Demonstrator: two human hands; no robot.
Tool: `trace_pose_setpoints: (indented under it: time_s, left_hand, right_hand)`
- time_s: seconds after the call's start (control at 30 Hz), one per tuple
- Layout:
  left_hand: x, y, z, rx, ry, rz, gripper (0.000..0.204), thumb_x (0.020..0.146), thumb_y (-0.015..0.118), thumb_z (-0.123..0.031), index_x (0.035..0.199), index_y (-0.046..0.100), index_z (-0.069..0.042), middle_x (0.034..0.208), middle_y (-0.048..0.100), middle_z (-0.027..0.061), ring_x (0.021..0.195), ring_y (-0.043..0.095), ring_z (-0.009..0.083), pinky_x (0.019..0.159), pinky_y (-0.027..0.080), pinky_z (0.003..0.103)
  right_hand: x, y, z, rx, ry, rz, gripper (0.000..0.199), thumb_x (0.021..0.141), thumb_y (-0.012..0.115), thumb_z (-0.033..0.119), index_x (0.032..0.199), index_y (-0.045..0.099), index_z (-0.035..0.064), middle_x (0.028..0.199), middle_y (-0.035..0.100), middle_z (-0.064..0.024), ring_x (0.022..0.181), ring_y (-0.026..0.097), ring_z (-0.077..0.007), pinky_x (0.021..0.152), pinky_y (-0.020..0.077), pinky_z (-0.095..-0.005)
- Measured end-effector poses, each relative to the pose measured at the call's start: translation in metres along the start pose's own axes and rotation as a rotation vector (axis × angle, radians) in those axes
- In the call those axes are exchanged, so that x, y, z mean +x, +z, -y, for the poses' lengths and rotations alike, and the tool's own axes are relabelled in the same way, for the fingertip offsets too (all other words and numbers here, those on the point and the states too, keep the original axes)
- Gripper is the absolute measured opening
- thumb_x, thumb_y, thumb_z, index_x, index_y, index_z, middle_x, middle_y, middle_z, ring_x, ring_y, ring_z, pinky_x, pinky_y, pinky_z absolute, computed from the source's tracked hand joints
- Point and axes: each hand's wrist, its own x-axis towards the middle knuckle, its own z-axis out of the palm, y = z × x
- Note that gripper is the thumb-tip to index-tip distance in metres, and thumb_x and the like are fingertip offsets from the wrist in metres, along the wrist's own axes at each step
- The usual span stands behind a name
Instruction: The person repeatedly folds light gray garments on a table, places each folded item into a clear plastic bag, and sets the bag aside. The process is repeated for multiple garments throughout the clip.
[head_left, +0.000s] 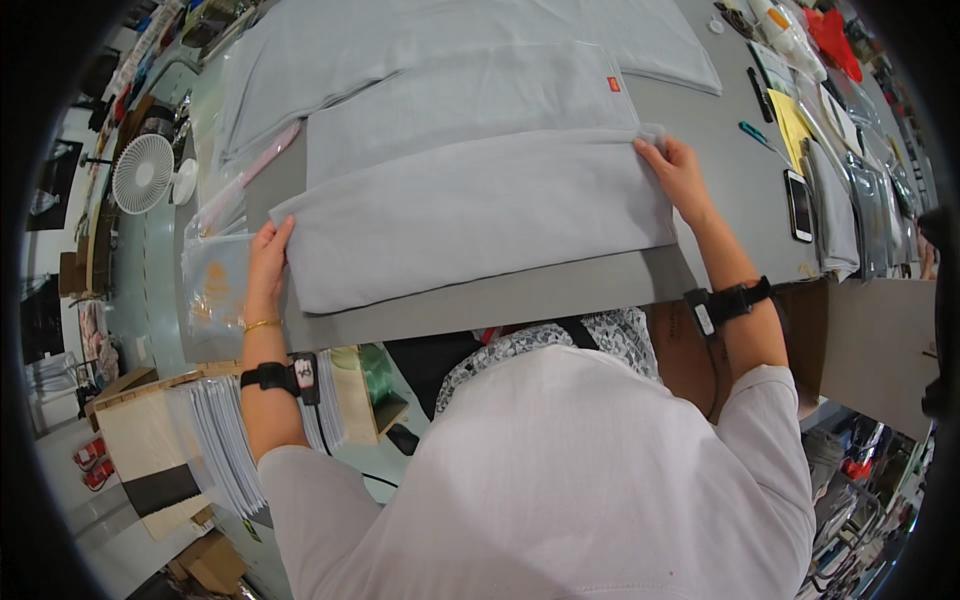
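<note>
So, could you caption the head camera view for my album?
Left hand and right hand hold opposite ends of a folded grey cloth on a table.

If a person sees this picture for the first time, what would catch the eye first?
Probably the wide grey cloth in the middle, with the left hand at its left end and the right hand at its upper right corner. Next, a small red tag stands out just beyond it, and a white fan at the far left.
</note>
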Motion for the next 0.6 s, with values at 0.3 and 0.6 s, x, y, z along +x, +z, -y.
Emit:
trace_pose_setpoints:
  time_s: [0.3,0.6]
  left_hand:
    - [-0.129,0.027,0.019,0.927,0.463,0.151,0.060,0.080,0.075,0.001,0.138,0.059,-0.006,0.107,0.063,0.0101,0.100,0.057,0.0282,0.094,0.047,0.039]
    - [-0.024,-0.034,-0.028,0.903,0.778,-0.192,0.018,0.096,0.064,-0.004,0.112,0.064,0.003,0.120,0.059,0.0145,0.115,0.056,0.0297,0.100,0.044,0.036]
  right_hand:
    - [-0.104,-0.024,-0.001,-0.604,-0.368,0.214,0.046,0.080,0.082,0.004,0.123,0.068,0.0085,0.099,0.061,-0.0072,0.093,0.058,-0.0208,0.078,0.0474,-0.0333]
    - [0.022,-0.039,0.047,-0.447,-0.613,-0.134,0.014,0.090,0.076,0.008,0.091,0.066,-0.0010,0.100,0.060,-0.0113,0.092,0.058,-0.0273,0.082,0.0473,-0.0351]
